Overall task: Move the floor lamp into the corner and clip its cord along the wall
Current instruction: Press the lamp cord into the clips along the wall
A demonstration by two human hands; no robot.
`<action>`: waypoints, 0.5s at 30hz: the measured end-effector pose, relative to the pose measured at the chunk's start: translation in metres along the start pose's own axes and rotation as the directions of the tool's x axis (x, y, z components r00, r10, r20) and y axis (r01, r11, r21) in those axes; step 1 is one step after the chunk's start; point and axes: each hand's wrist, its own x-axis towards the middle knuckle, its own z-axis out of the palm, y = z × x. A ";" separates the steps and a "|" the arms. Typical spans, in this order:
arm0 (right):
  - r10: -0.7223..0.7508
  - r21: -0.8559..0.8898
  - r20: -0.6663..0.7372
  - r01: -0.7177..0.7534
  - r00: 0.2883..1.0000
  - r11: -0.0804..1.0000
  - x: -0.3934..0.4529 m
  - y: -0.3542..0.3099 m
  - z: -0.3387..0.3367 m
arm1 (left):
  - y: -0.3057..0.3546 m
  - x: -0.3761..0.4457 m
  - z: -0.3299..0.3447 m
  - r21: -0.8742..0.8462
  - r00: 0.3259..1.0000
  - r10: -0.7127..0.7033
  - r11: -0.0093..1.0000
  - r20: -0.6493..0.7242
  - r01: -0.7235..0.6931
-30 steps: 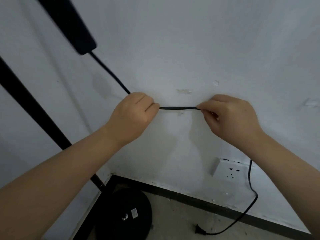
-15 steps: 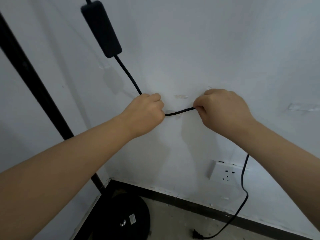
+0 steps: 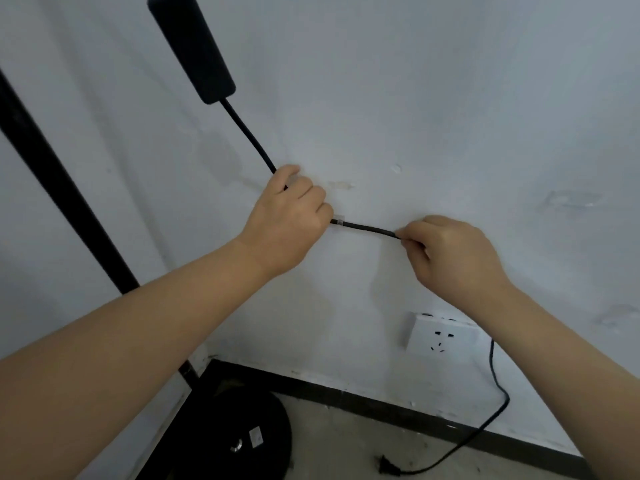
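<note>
The black floor lamp stands in the corner, its pole slanting up at the left and its round base on the floor. The black cord drops from an inline switch box and runs across the white wall. My left hand grips the cord against the wall, next to a small clear clip. My right hand pinches the cord further right and holds the stretch between the hands taut. Below my right arm the cord hangs down to its plug, lying loose on the floor.
A white wall socket sits low on the wall under my right hand. A dark skirting board runs along the wall's foot above the bare concrete floor. Old adhesive marks dot the wall.
The view has shifted left, so the switch box and both hands sit further right in the frame. My hands moved apart, the cord between them pulled straight, and the clear clip now shows by my left hand.
</note>
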 end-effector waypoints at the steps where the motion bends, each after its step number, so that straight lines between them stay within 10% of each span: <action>1: 0.005 0.044 -0.005 -0.005 1.000 0.999 -0.005 0.002 0.003 | 0.003 0.000 0.001 -0.021 1.000 -0.015 1.000 -0.012 0.014; 7: 0.309 0.531 0.200 -0.368 0.930 0.764 -0.033 0.024 0.010 | 0.048 0.008 0.007 -0.260 0.995 -0.042 0.965 -0.088 0.018; 15: 0.508 0.570 0.276 -0.564 0.816 0.597 -0.079 0.056 -0.007 | 0.091 0.039 0.010 -0.468 0.978 0.046 0.873 -0.205 -0.139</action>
